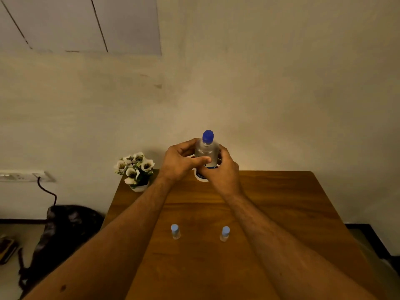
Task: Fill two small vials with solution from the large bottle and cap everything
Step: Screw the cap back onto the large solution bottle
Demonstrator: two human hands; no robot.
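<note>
A large clear bottle (205, 151) with a dark blue cap (208, 135) and a white-and-blue label stands upright at the far edge of the wooden table (270, 202). My left hand (180, 162) grips its body from the left, thumb lying across the front. My right hand (223, 169) grips its lower part from the right. Two small clear vials with light blue caps stand upright nearer to me: the left vial (175, 231) and the right vial (225, 234), between my forearms and untouched.
A small white pot of white flowers (136, 169) stands at the table's far left corner. A dark bag (65, 230) lies on the floor to the left, under a wall socket with a black cable (46, 191). A wall rises just behind the table.
</note>
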